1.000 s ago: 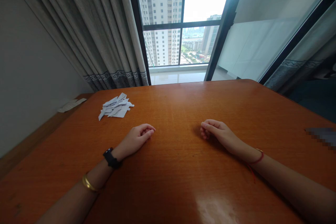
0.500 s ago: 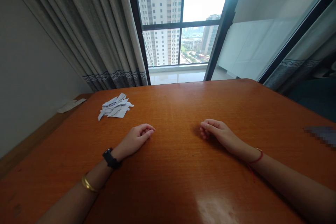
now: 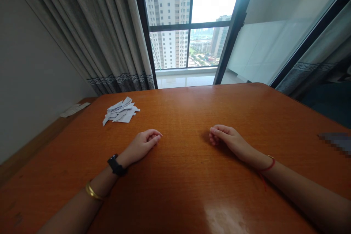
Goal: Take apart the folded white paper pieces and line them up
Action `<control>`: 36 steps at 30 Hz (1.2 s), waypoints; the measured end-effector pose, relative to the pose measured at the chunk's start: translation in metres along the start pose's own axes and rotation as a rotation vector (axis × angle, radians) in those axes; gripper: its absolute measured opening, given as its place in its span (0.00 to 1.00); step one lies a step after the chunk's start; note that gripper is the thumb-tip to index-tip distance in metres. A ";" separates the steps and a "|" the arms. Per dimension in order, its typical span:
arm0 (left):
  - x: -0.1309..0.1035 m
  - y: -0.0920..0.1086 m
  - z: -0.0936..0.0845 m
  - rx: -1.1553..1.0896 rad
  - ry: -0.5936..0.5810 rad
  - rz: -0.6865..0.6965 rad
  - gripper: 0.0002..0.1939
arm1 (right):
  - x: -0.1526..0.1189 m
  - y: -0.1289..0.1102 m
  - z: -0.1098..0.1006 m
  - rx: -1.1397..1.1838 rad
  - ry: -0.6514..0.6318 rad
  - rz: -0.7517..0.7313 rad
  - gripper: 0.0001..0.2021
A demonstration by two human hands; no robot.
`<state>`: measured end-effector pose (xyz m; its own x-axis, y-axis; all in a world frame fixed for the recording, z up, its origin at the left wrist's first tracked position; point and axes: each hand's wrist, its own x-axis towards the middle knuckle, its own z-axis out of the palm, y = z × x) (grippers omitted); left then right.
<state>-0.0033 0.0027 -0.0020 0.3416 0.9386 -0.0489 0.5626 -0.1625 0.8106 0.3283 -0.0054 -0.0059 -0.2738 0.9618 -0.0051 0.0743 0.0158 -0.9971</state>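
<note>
My left hand point(image 3: 145, 142) rests on the wooden table point(image 3: 181, 175), its fingers loosely curled in and the thumb close to the fingertips. Nothing shows in it. Across a gap of bare wood, my right hand point(image 3: 223, 135) lies with the fingers folded and the thumb against the index finger; it holds nothing that I can see. Beyond the left hand, apart from it, is a heap of torn or folded white paper pieces point(image 3: 120, 110). A black watch point(image 3: 116, 165) and a gold bangle point(image 3: 92, 191) are on the left arm, a red cord bracelet point(image 3: 270, 164) on the right wrist.
A pale flat strip point(image 3: 75, 109) lies beside the wall at far left. At the right edge sits a pixelated, blurred-out object point(image 3: 336, 142). Past the table's far edge stand a grey curtain point(image 3: 109, 36) and a dark-framed window point(image 3: 189, 25).
</note>
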 end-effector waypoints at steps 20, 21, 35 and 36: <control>0.001 -0.001 0.000 0.011 -0.004 0.001 0.17 | -0.002 0.000 -0.001 0.003 0.007 0.006 0.19; 0.000 -0.002 0.000 0.011 -0.004 0.001 0.17 | -0.002 0.000 -0.001 0.002 0.007 0.006 0.19; 0.001 -0.005 0.000 0.004 -0.005 0.013 0.17 | -0.001 -0.002 0.001 -0.007 0.007 0.010 0.19; 0.001 -0.005 0.000 0.006 -0.006 0.012 0.18 | -0.001 -0.001 0.001 -0.008 0.008 0.009 0.19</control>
<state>-0.0053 0.0046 -0.0058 0.3524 0.9349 -0.0427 0.5627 -0.1752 0.8078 0.3275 -0.0069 -0.0046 -0.2656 0.9640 -0.0133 0.0845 0.0096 -0.9964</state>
